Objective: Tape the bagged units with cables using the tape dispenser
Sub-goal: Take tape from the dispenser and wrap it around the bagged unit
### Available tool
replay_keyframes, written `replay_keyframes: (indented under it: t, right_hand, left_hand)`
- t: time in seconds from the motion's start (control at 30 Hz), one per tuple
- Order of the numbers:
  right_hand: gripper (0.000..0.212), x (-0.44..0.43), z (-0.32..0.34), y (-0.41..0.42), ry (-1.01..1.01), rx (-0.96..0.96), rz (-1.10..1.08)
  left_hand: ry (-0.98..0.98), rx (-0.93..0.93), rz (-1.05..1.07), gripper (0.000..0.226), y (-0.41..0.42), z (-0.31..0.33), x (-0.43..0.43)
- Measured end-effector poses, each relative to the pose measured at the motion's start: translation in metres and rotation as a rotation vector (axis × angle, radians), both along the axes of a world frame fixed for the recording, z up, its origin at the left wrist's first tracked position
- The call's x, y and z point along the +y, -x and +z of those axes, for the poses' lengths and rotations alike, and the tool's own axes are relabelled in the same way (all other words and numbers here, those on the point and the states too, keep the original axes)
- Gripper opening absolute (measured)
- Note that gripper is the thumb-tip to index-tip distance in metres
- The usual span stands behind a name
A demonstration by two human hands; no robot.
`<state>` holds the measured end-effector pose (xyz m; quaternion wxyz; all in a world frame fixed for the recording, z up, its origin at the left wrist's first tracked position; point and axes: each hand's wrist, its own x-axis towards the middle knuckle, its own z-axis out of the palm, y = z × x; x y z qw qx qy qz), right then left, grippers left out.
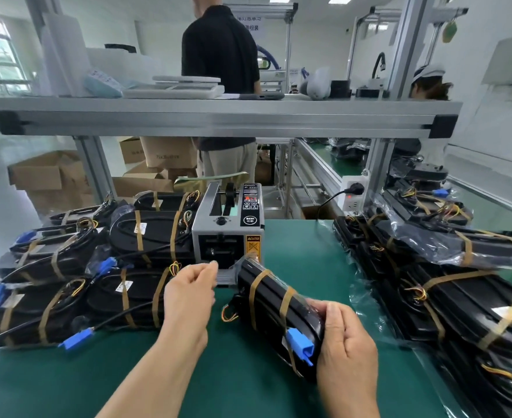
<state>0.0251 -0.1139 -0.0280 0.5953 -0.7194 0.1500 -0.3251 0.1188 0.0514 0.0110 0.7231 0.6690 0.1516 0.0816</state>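
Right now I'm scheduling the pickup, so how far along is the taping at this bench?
Done: the pile on the left shows brown tape bands on its visible units. In hand: the right grip holds a bagged unit carrying several bands, while the left grip reaches to the tape dispenser outlet, seemingly for another strip. Left: unclear, since the pile on the right also shows bands.

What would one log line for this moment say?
phase: taping | left hand: fingers at tape dispenser outlet, tape not visible | right hand: grips bagged unit
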Motion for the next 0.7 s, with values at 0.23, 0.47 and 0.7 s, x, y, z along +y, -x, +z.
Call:
replay_keyframes:
  t: [0.23, 0.47, 0.7]
  right_hand:
    - [0.035, 0.004, 0.001, 0.001, -0.014, -0.039, -0.008]
    - [0.035, 0.005, -0.002, -0.001, -0.023, -0.048, -0.035]
    - [0.034, 0.003, 0.000, 0.001, 0.008, -0.020, -0.028]
  left_hand:
    - [0.293, 0.258, -0.048, 0.015, -0.045, -0.002, -0.002]
    - [0.408, 0.380, -0.070, 0.018, -0.066, 0.009, -0.010]
    - [0.504, 0.322, 0.082, 0.010, -0.070, 0.013, -0.020]
